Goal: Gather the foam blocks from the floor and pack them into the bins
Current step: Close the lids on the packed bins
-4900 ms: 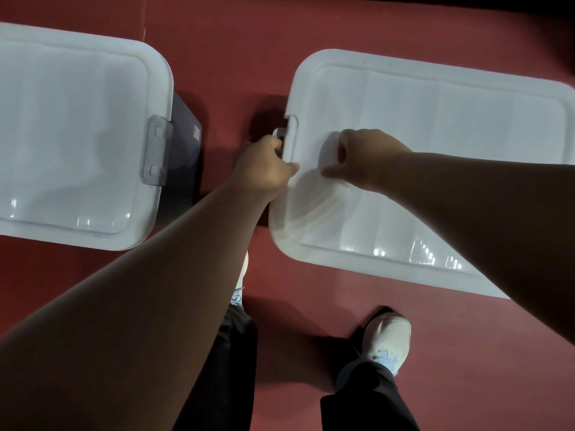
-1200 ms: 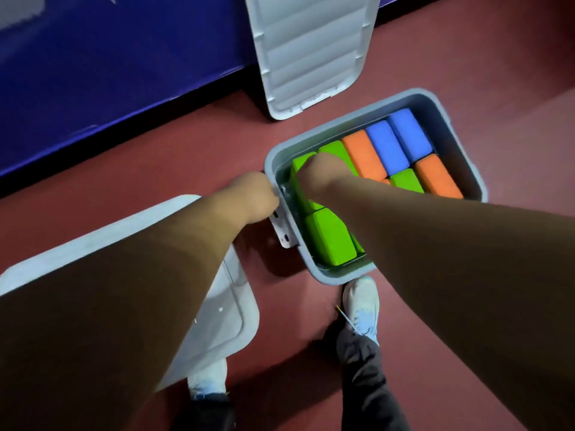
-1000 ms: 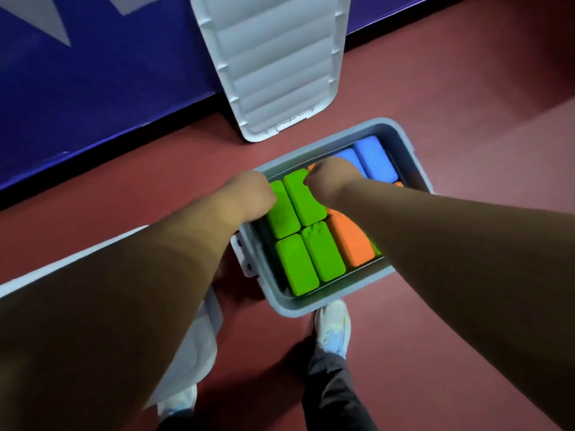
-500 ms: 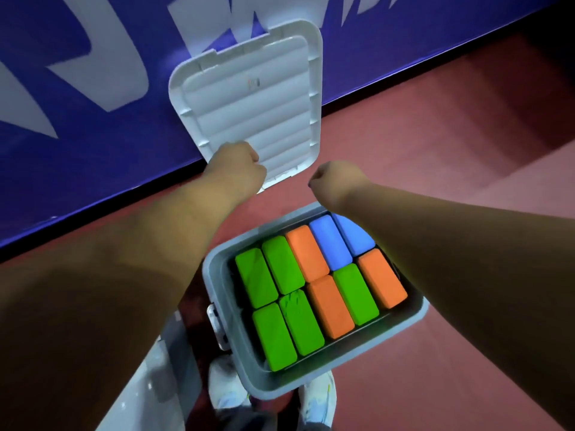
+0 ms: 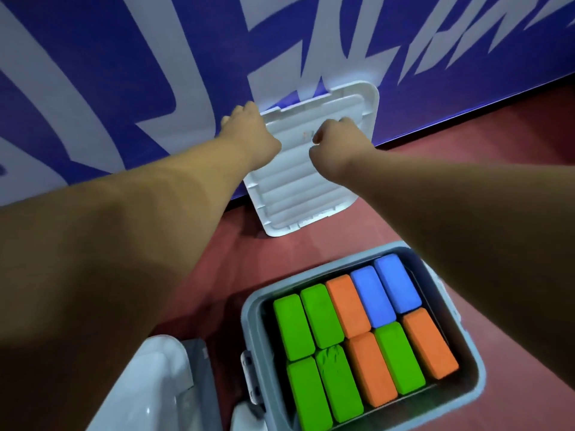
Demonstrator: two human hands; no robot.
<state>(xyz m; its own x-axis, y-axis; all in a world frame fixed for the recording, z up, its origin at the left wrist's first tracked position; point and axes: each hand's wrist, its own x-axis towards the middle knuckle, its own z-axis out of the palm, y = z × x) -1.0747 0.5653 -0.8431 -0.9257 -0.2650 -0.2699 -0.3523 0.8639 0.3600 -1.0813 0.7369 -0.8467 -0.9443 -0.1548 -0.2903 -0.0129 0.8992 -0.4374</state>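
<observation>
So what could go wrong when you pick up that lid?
The lid only leans on the wall, standing on its edge. The left hand and right hand are both up at its top, so the bottom might slide on the floor. Also, the blocks fill the bin tightly. If one sits high, the lid may not shut flat.

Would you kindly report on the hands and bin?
Left hand at lid top corner, right hand curled before it; grips unclear. Bin full of foam blocks, uncovered. Nothing between lid and bin.
</observation>
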